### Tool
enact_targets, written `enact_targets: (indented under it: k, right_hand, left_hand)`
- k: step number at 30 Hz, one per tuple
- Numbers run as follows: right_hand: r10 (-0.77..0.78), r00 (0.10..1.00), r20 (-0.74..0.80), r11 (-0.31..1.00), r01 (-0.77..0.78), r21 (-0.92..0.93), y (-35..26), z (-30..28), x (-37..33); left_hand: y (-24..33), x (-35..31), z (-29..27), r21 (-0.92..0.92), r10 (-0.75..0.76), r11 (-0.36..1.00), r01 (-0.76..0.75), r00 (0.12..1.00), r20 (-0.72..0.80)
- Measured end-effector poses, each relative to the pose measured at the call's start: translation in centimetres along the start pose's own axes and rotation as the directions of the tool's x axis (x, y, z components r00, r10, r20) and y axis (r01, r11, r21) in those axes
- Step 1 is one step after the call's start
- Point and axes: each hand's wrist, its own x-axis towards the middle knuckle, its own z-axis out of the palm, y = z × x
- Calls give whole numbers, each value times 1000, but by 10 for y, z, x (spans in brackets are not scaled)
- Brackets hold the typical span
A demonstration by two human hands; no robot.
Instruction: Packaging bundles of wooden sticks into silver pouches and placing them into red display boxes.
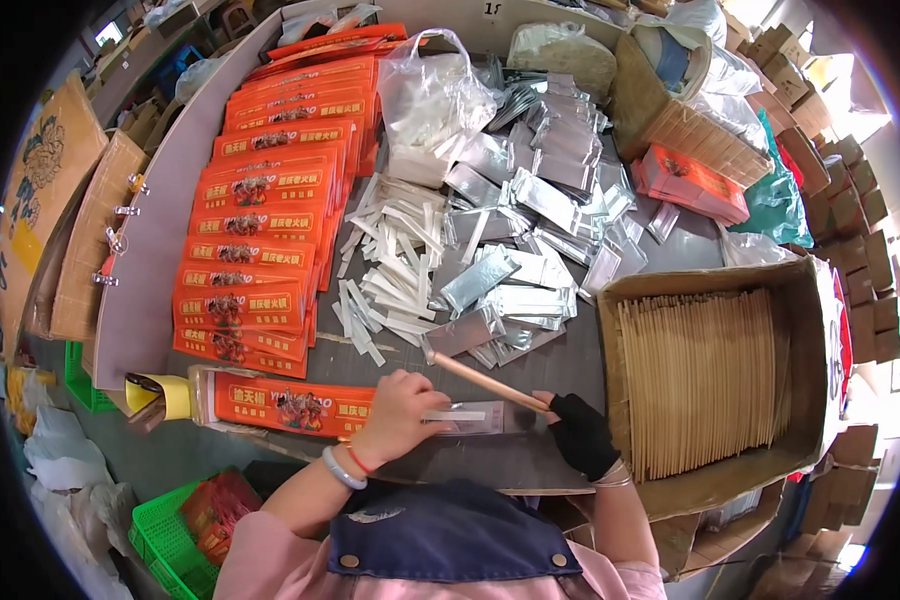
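My left hand (395,415) is closed, its fingertips pinching a narrow white paper strip (467,415) that lies over a flat silvery packet (488,424). Under its wrist side is the right end of an orange-red printed paper sleeve (285,403), lying flat in a cardboard holder. My right hand (582,435), in a black fingerless glove, grips one end of a pair of wooden chopsticks (490,383). The chopsticks slant up and left, their far end near the silvery packets. How the left fingers lie under the strip is partly hidden.
Stacks of orange-red sleeves (245,255) lie at the left. White strips (400,240) and silvery packets (550,205) are heaped mid-table, beside a clear plastic bag (435,110). A cardboard box (810,330) of chopsticks stands right. A green basket (160,540) sits below left.
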Motion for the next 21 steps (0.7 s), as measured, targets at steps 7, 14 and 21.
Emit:
enact_targets:
  k: [7,14,21]
  right_hand:
    - [-101,964,248,860,210,-464,16,18,7]
    - [21,997,76,939,6,-344,31,34,21]
    - [-182,982,52,877,138,459,-29,119,23]
  left_hand:
    - [-18,-37,-4,88,-10,996,6,999,41]
    - [-6,-28,2,162,-13,987,14,1000,-8]
    - [-5,-5,14,121,61,991,-61,998,1]
